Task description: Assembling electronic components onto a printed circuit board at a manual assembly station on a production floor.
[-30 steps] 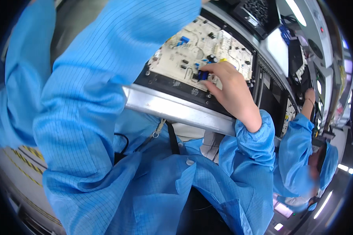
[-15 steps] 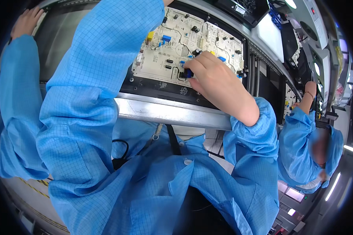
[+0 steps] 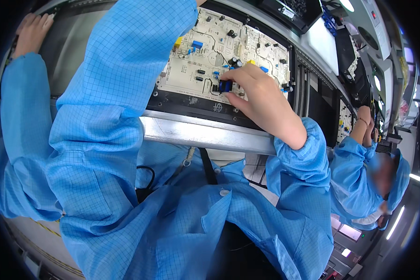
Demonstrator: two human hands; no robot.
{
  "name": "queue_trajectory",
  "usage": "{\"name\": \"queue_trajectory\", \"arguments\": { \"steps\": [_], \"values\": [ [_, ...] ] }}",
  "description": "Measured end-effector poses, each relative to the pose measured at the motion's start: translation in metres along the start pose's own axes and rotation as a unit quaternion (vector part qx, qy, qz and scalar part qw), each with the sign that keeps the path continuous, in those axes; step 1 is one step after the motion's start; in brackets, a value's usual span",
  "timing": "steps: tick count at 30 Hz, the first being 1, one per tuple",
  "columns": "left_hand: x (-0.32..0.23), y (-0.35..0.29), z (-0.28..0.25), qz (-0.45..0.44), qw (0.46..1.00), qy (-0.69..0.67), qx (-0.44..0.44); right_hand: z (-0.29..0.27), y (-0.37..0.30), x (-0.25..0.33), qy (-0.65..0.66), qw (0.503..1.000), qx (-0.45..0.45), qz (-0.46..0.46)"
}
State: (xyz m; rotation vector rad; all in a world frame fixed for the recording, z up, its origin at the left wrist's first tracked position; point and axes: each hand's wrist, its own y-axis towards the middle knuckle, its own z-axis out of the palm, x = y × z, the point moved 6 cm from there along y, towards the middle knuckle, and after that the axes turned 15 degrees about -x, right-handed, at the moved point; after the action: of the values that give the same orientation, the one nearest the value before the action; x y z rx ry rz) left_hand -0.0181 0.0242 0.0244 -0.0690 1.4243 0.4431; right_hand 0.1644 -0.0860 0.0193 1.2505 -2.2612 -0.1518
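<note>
Silvery metal formed a rail (image 3: 210, 134) along the near side of the bench, bordering a black carrier frame (image 3: 189, 101). On the frame lay a cream circuit board (image 3: 182, 77), populated with black cylindrical capacitors (image 3: 235, 62) and blue and yellow parts. Beyond it stood a black bin (image 3: 308, 22) of small dark pieces and a white tray (image 3: 319, 46). 2 co-workers in blue smocks flanked the wearer: a co-worker's hand (image 3: 31, 35) rested at the upper left, while another co-worker (image 3: 354, 182) reached forward at the right. A light strip (image 3: 395, 223) glowed at the right rim.

The right hand (image 3: 261, 95) came in from the lower right, its wrist low over the rail and its back turned up. Thumb and index finger pinched a dark blue component (image 3: 225, 87) near the board's closer edge; whether it was fully seated could not be told. The left sleeve (image 3: 130, 51) stretched across the board's left side to the top edge, where the left hand passed out of view, so its grip could not be told.
</note>
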Motion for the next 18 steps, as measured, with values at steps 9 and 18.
{"name": "queue_trajectory", "arguments": {
  "steps": [9,18],
  "values": [
    [-0.016,0.014,0.005,0.159,0.979,0.108,0.068,-0.025,0.019,0.001,0.02,0.999,0.04,-0.025],
    [-0.036,0.01,0.021,0.045,0.991,0.126,-0.001,-0.043,0.021,0.002,-0.052,0.996,0.044,-0.056]
  ]
}}
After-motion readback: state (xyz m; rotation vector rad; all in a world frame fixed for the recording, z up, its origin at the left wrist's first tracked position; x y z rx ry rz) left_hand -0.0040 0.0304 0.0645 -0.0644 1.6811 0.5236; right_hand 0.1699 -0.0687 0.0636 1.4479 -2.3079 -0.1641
